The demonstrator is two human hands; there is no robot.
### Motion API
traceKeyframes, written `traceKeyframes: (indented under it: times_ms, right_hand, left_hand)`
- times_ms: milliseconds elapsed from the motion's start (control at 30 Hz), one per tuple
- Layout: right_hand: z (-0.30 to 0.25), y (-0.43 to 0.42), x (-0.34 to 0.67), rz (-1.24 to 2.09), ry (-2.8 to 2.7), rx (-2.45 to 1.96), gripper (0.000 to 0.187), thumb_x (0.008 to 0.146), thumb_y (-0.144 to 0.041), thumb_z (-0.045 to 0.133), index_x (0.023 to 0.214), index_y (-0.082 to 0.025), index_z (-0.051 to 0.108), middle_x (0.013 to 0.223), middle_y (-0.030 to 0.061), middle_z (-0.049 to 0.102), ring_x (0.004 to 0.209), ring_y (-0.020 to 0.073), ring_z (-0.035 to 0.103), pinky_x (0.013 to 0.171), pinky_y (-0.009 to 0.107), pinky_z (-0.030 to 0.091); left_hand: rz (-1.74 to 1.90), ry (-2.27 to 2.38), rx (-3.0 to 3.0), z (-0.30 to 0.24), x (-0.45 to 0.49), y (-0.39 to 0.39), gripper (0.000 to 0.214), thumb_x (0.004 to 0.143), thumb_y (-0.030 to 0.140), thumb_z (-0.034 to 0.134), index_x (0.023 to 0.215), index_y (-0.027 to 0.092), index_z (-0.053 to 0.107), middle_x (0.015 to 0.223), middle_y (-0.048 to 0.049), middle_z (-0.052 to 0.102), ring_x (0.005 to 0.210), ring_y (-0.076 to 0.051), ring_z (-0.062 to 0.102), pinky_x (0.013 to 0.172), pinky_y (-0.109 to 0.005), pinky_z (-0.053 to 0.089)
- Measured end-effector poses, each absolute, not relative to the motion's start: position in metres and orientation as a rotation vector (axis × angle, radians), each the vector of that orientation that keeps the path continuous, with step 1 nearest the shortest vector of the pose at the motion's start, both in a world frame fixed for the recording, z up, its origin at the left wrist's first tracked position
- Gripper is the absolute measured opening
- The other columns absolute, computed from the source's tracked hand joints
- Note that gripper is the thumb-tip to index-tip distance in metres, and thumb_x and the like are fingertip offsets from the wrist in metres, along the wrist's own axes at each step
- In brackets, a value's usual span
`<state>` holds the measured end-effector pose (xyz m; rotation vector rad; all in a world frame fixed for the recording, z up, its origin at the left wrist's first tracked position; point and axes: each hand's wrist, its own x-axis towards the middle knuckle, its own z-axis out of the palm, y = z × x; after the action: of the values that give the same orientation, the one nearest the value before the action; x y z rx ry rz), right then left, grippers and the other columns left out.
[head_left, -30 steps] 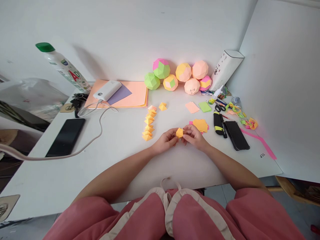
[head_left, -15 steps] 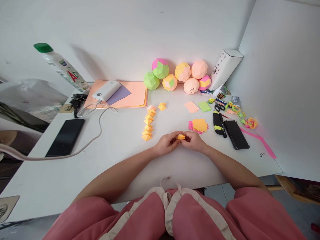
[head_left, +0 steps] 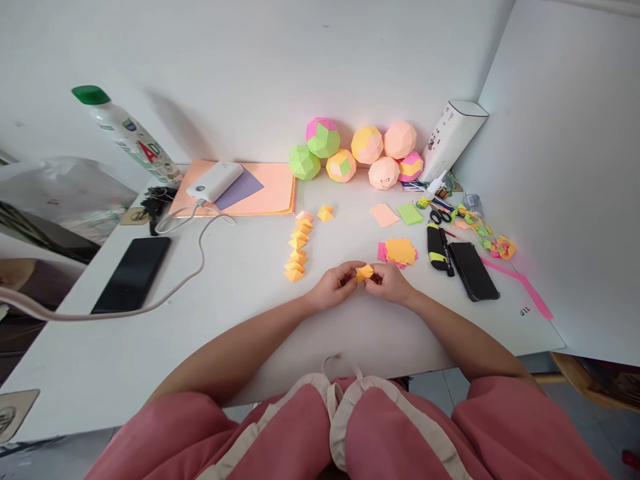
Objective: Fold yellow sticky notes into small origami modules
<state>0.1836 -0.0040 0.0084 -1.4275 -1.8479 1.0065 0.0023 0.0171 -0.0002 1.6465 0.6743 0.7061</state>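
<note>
Between my two hands, a small folded piece of orange paper [head_left: 365,273] is held just above the table. My left hand [head_left: 334,285] pinches its left side, and my right hand [head_left: 391,283] grips the right side. Fingers cover part of the paper's edges. To the left, a column of folded orange paper units [head_left: 299,251] lies on the table, with a peach one at its far end. One more folded orange unit [head_left: 325,213] sits apart from the column. Just beyond my right hand is a stack of orange and pink paper sheets [head_left: 401,251].
Several paper balls [head_left: 367,145] stand along the wall. Peach sheets [head_left: 384,215], green sheets [head_left: 410,213], scissors [head_left: 441,215], a glue bottle [head_left: 429,193], a cutter [head_left: 437,247] and a phone [head_left: 474,270] lie right. A power bank [head_left: 215,181] and another phone [head_left: 133,275] are left.
The orange paper between my fingers has turned and spread, showing more of its folded faces. Both hands stay in nearly the same place.
</note>
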Motion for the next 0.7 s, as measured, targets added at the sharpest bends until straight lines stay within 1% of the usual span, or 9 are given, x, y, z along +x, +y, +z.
traceKeyframes:
  times_ms: [133, 233, 433, 500, 567, 633, 700]
  right_hand:
    - [0.0099, -0.0036, 0.1852, 1.102, -1.803, -1.433, 0.011, 0.065, -0.018, 0.050, 0.056, -0.017, 0.043, 0.052, -0.0043, 0.040, 0.046, 0.0078, 0.035, 0.042, 0.022, 0.027]
    - [0.0104, -0.0034, 0.1866, 1.165, -1.777, -1.419, 0.007, 0.065, -0.017, 0.050, 0.058, -0.017, 0.047, 0.051, -0.0042, 0.043, 0.045, 0.0081, 0.038, 0.041, 0.022, 0.028]
    - [0.0109, -0.0029, 0.1870, 1.163, -1.786, -1.413, 0.009, 0.066, -0.017, 0.051, 0.058, -0.017, 0.047, 0.050, -0.0042, 0.045, 0.044, 0.0084, 0.041, 0.041, 0.022, 0.030]
    - [0.0111, -0.0023, 0.1869, 1.168, -1.772, -1.396, 0.011, 0.068, -0.018, 0.052, 0.059, -0.017, 0.047, 0.053, -0.0034, 0.048, 0.045, 0.0089, 0.044, 0.042, 0.022, 0.034]
    - [0.0113, -0.0016, 0.1872, 1.202, -1.727, -1.380, 0.013, 0.073, -0.023, 0.053, 0.063, -0.018, 0.047, 0.057, -0.0023, 0.052, 0.047, 0.0095, 0.047, 0.043, 0.022, 0.036]
    - [0.0115, -0.0009, 0.1882, 1.253, -1.668, -1.370, 0.016, 0.079, -0.030, 0.052, 0.068, -0.018, 0.047, 0.061, -0.0012, 0.055, 0.048, 0.0098, 0.049, 0.041, 0.022, 0.037]
    - [0.0120, -0.0005, 0.1896, 1.299, -1.649, -1.361, 0.020, 0.082, -0.035, 0.049, 0.071, -0.018, 0.048, 0.061, -0.0012, 0.055, 0.046, 0.0095, 0.048, 0.039, 0.021, 0.036]
  left_hand:
    - [0.693, 0.672, 1.583, 0.0001, 0.0019, 0.0170, 0.037, 0.081, 0.025, 0.046, 0.118, 0.017, 0.046, 0.065, 0.0046, 0.035, 0.055, -0.008, 0.033, 0.053, -0.022, 0.032]
    - [0.697, 0.655, 1.532, 0.0008, 0.0018, 0.0170, 0.036, 0.081, 0.026, 0.047, 0.117, 0.019, 0.047, 0.066, 0.0045, 0.034, 0.056, -0.008, 0.034, 0.055, -0.022, 0.034]
    - [0.684, 0.625, 1.485, 0.0019, 0.0016, 0.0177, 0.037, 0.078, 0.022, 0.048, 0.114, 0.020, 0.048, 0.066, 0.0052, 0.032, 0.057, -0.007, 0.034, 0.058, -0.023, 0.038]
    - [0.679, 0.638, 1.464, 0.0007, 0.0012, 0.0184, 0.037, 0.077, 0.021, 0.049, 0.114, 0.020, 0.048, 0.066, 0.0055, 0.033, 0.056, -0.007, 0.035, 0.059, -0.024, 0.038]
    - [0.674, 0.650, 1.443, -0.0006, 0.0007, 0.0190, 0.039, 0.076, 0.021, 0.050, 0.115, 0.019, 0.046, 0.066, 0.0056, 0.036, 0.056, -0.008, 0.039, 0.059, -0.025, 0.039]
    - [0.655, 0.657, 1.429, -0.0011, 0.0006, 0.0191, 0.040, 0.077, 0.023, 0.050, 0.116, 0.019, 0.044, 0.066, 0.0050, 0.040, 0.059, -0.009, 0.046, 0.060, -0.025, 0.040]
    - [0.643, 0.663, 1.436, -0.0007, 0.0010, 0.0187, 0.039, 0.080, 0.024, 0.049, 0.118, 0.018, 0.043, 0.068, 0.0036, 0.045, 0.062, -0.010, 0.051, 0.061, -0.025, 0.041]
